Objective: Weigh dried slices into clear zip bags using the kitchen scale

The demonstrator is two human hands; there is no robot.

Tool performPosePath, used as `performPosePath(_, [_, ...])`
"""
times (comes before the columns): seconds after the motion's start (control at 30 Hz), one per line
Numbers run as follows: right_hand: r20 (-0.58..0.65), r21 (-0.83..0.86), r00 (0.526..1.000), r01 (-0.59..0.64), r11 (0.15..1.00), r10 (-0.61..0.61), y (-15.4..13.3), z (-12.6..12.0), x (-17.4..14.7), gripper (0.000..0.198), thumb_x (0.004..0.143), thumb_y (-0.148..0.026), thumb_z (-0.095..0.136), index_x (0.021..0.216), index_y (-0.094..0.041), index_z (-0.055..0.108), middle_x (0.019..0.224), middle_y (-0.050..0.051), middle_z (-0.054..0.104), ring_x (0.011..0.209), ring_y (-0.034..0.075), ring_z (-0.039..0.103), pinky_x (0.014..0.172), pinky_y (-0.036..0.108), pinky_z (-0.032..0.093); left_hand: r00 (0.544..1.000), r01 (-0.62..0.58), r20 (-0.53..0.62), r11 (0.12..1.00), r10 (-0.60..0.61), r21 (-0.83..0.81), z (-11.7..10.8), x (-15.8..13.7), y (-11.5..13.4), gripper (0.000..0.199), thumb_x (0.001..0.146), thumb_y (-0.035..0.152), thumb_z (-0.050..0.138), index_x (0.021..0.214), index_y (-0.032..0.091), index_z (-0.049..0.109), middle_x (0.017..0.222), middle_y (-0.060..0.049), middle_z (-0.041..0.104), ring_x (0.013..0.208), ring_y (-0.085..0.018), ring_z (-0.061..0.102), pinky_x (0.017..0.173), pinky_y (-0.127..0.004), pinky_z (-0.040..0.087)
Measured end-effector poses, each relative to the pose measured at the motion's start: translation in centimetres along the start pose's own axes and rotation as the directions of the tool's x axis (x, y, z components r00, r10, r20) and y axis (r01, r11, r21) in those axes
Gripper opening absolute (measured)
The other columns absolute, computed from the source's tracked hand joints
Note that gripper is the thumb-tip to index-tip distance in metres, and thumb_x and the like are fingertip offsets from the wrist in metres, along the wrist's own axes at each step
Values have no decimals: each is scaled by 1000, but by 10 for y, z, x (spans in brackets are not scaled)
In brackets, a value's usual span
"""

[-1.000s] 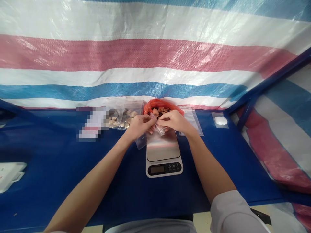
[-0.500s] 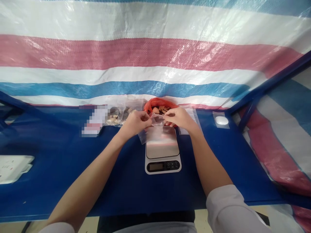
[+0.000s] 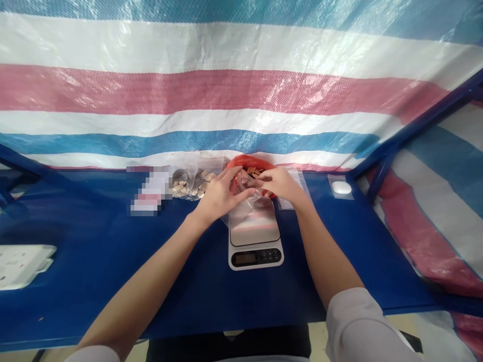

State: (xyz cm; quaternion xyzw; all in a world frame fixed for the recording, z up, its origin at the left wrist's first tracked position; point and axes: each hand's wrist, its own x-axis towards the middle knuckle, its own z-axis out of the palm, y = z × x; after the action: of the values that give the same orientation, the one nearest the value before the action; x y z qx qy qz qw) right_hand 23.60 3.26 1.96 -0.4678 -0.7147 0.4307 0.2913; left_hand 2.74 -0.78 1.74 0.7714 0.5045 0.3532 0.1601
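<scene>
In the head view, a small, crumpled bag of clear plastic film (image 3: pixel 252 199) is between both hands, over the far end of a white kitchen scale with a shiny silver plate (image 3: pixel 254 229). The left hand (image 3: pixel 222 195) has its thumb well apart from its fingers, film between them — whether they grip it, I cannot tell. The right hand (image 3: pixel 281 185) pinches the bag's edge narrowly between thumb and forefinger.

Just beyond sits an open bag of thin red plastic (image 3: pixel 253 161) holding brown, dried-looking pieces (image 3: pixel 255 172). The clear bag should handle as nearly weightless, limp and slippery, its layers prone to cling; opposite edges of its mouth look the best hold.

The scale's black control panel (image 3: pixel 257 257) shows a power symbol and the letters M and T — the smaller marks are illegible, as is the display. The white-and-red paper (image 3: pixel 153 191) is pixelated; no brand can be read.
</scene>
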Motion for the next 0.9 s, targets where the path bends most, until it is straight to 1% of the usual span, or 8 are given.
performPosePath(0.07, [-25,13,1000,9,1000,-9,-1,-2,0,15,80,-27,69,70,-17,75,63,2,71,54,14,65,50,23,51,1000,12,0,1000,-12,-10,7,-3,0,81,79,61,75,143,18,51,138,-17,63,127,-34,61,108,-47,48])
performPosePath(0.17, [-27,69,1000,15,998,-14,-5,-3,-1,15,80,-28,69,73,-17,76,68,3,73,59,16,68,53,24,54,1000,-22,-9,1000,22,-12,19,-8,-3,107,72,67,79,155,17,34,149,-22,52,140,-39,49,114,-52,43])
performPosePath(0.3, [18,166,1000,-1,986,-2,-12,-1,-4,18,80,-34,72,79,-18,78,70,2,74,58,16,68,54,25,57,995,-95,-28,994,96,51,33,-11,-10,124,67,67,83,160,16,19,156,-26,42,146,-44,39,115,-58,38])
performPosePath(0.37, [32,183,999,-17,983,11,-14,1,-5,20,79,-37,73,81,-17,78,68,2,73,57,15,69,54,24,57,992,-105,-60,991,110,84,36,-10,-13,119,70,61,84,159,15,19,155,-27,42,144,-44,42,114,-59,40])
performPosePath(0.5, [53,140,999,0,990,-7,-13,0,-4,20,82,-35,70,78,-16,77,68,3,74,61,15,70,57,23,56,986,-94,-129,991,106,98,35,-9,-16,90,80,43,79,152,17,32,145,-21,55,136,-37,53,110,-53,46])
performPosePath(0.63, [-29,-62,995,91,994,-93,-8,-6,-3,23,85,-32,64,71,-18,76,72,3,75,66,17,69,61,25,53,987,-65,-145,996,74,66,32,-8,-15,71,81,38,76,142,20,46,133,-14,64,128,-33,59,107,-50,50])
performPosePath(0.73, [-116,-177,979,146,973,-168,-8,-10,-4,24,88,-35,63,76,-20,78,77,3,76,76,19,69,70,29,53,990,-55,-130,997,62,53,33,-7,-14,65,80,38,76,137,19,51,130,-14,66,125,-33,61,107,-50,50])
performPosePath(0.9, [-132,-104,966,211,972,-223,-18,-2,-8,22,88,-38,66,93,-23,81,91,3,78,87,22,70,78,31,54,995,-50,-84,997,55,53,36,-7,-13,71,77,40,78,139,19,51,134,-15,64,127,-34,60,110,-52,48])
